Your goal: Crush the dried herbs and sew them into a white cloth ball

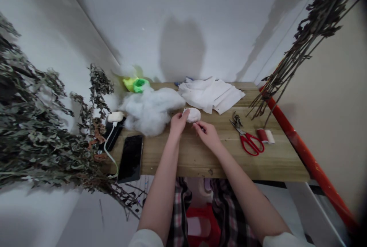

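The small white lump (194, 115) sits just to the right of my left grip (178, 122) and just past my right grip (207, 134). It is a bit longer from side to side than from near to far. My left grip is almost shut, and its fingers press on the left side of the lump. My right grip is pinched narrow at the near edge of the lump. I cannot tell if it holds a thin thread or nothing at all. So my left hand is the one on the lump.

On the wooden surface (200, 163), a big fluffy pile of stuffing (150, 111) lies to the left, and a stack of white cloth (210, 94) lies far from me. Red scissors (248, 142) and a roll of red thread (262, 135) lie to the right. A black phone (130, 159) lies near on the left.
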Available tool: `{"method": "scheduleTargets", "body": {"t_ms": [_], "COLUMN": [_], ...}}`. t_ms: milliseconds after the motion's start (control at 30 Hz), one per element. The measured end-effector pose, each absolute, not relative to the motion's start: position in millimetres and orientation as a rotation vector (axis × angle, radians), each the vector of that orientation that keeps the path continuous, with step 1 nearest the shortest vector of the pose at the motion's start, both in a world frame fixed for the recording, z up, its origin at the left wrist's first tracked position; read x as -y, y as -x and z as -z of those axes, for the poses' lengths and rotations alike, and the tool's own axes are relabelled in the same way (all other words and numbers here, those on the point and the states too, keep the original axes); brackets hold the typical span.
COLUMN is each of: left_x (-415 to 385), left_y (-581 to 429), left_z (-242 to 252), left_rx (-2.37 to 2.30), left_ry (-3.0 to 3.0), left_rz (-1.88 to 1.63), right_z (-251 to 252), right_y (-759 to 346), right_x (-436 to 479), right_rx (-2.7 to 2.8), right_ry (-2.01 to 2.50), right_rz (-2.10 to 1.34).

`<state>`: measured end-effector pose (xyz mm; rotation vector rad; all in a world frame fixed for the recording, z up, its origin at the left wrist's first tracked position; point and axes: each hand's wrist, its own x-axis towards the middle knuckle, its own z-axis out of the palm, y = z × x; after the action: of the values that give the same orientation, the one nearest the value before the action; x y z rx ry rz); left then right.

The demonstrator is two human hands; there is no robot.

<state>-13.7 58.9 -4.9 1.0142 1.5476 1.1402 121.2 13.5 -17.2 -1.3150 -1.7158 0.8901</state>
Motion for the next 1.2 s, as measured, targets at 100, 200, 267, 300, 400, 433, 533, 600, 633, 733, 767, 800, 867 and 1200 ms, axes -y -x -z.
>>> {"method": "scheduleTargets", "body": {"t_ms": [100, 200, 267, 300, 400, 433, 533, 600, 633, 733, 767, 800, 867, 1200], "left_x": [-56.2, -55.5, -55.5, -55.4, -54.5, -54.1, -53.1, -52.6, -52.4, -51.1, -50.4, -49.6, -47.5, -41.6], "left_y": [12.6, 16.4, 19.0, 19.6, 18.4, 17.6, 17.5, 20.2, 22.2, 28.9, 30.9, 32.6, 34.8, 33.1], "left_z": [-4.4, -9.4, -10.1, -10.2, -11.3, -12.0, -14.4, -15.2, -15.3, -15.3, -15.5, -15.8, -16.8, -15.6], "left_rx": [-1.383, -1.204, -1.109, -1.072, -0.998, -0.971, -0.883, -0.840, -0.830, -0.826, -0.826, -0.828, -0.832, -0.787], "left_ry": [-0.792, -0.705, -0.702, -0.703, -0.689, -0.679, -0.661, -0.669, -0.676, -0.696, -0.702, -0.710, -0.730, -0.853], "left_rz": [-1.072, -1.005, -0.957, -0.931, -0.871, -0.853, -0.782, -0.744, -0.733, -0.709, -0.690, -0.667, -0.606, -0.489], "right_z": [23.4, 27.7, 28.4, 28.4, 28.5, 29.0, 32.1, 34.5, 35.5, 38.1, 38.7, 39.2, 39.2, 28.1], "right_y": [-121.1, -122.3, -123.6, -124.2, -124.4, -124.3, -125.1, -128.0, -130.1, -137.6, -139.8, -141.8, -144.7, -148.6], "right_x": [-14.6, -16.9, -18.2, -18.6, -19.0, -19.1, -19.9, -21.2, -22.0, -25.0, -26.1, -27.1, -28.6, -29.8], "right_rx": [1.744, 1.785, 1.814, 1.829, 1.887, 1.908, 1.945, 1.944, 1.940, 1.917, 1.904, 1.890, 1.887, 1.863], "right_ry": [1.291, 1.300, 1.299, 1.294, 1.269, 1.259, 1.250, 1.278, 1.298, 1.364, 1.376, 1.386, 1.407, 1.404], "right_rz": [-1.082, -1.142, -1.116, -1.106, -1.043, -1.014, -0.960, -0.950, -0.943, -0.907, -0.886, -0.857, -0.782, -0.677]}}
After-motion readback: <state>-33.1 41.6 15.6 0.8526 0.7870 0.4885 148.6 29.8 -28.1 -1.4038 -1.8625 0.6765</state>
